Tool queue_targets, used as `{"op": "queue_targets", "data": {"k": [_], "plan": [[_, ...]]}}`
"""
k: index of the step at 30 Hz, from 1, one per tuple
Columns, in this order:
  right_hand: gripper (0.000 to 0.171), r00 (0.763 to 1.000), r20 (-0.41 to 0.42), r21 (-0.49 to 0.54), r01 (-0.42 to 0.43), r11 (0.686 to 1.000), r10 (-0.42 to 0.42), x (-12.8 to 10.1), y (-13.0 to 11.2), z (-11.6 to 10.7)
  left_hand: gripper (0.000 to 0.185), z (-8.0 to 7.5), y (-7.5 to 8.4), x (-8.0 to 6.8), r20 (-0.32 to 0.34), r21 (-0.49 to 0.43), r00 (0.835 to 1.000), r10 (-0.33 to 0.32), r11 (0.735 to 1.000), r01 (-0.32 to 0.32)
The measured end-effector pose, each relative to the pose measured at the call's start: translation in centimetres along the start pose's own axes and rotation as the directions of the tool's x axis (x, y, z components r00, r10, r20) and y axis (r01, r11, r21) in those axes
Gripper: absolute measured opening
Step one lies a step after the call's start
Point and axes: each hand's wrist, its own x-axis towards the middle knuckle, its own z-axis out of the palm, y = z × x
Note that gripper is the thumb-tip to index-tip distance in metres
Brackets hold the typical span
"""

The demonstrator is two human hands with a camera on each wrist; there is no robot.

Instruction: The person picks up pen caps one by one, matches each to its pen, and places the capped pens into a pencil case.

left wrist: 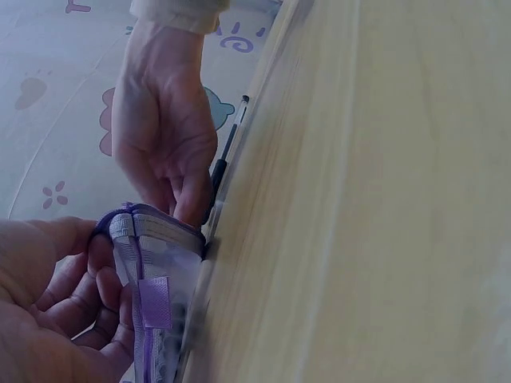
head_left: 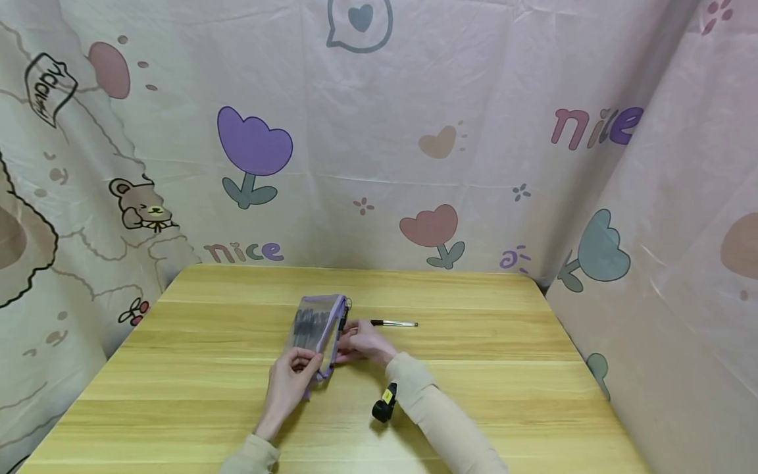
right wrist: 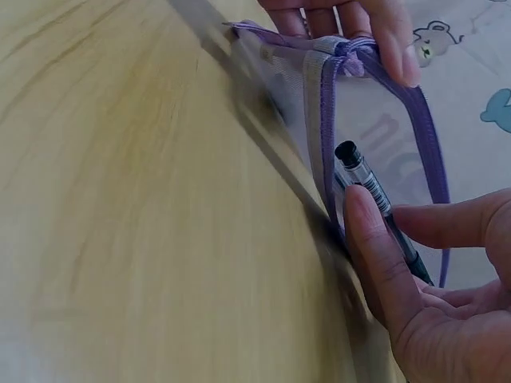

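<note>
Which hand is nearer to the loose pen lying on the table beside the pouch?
Right. The right hand sits at the pouch opening, just short of the loose pen. The left hand grips the pouch's near end, farther away.

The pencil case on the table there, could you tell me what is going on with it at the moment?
A person is working at a wooden table. The left hand grips the near end of a clear, purple-edged pencil case that already has dark pens inside. The right hand pinches a black pen at the case's open edge, its end level with the opening. One more pen lies loose on the table just beyond the right hand.
</note>
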Motion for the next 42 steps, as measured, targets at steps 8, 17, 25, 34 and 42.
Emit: {"op": "queue_targets", "data": {"k": [8, 17, 25, 34, 42], "plan": [[0.057, 0.998, -0.07, -0.046, -0.011, 0.999, 0.008, 1.1, 0.0, 1.2, 0.012, 0.1, 0.1, 0.0, 0.011, 0.01, 1.0, 0.011, 1.0, -0.011], [0.058, 0.975, -0.201, -0.255, 0.041, 0.966, -0.094, 1.3, -0.4, 2.9, 0.016, 0.1, 0.1, -0.2, 0.053, -0.009, 0.998, 0.015, 1.0, -0.014], [0.042, 0.987, -0.111, -0.22, 0.091, 0.971, -0.117, 1.4, -0.2, 2.8, 0.017, 0.2, 0.0, -0.1, 0.052, -0.024, 0.998, 0.036, 0.999, -0.035], [0.038, 0.99, -0.077, -0.255, 0.098, 0.962, -0.121, 1.3, -0.2, 2.4, 0.017, 0.2, 0.0, -0.1, 0.042, -0.017, 0.998, 0.039, 0.999, -0.038], [0.046, 0.984, -0.041, -0.161, 0.165, 0.973, -0.174, 0.6, 0.5, 1.1, 0.014, 0.3, -0.1, -0.1, 0.018, -0.015, 1.0, 0.014, 1.0, -0.014]]}}
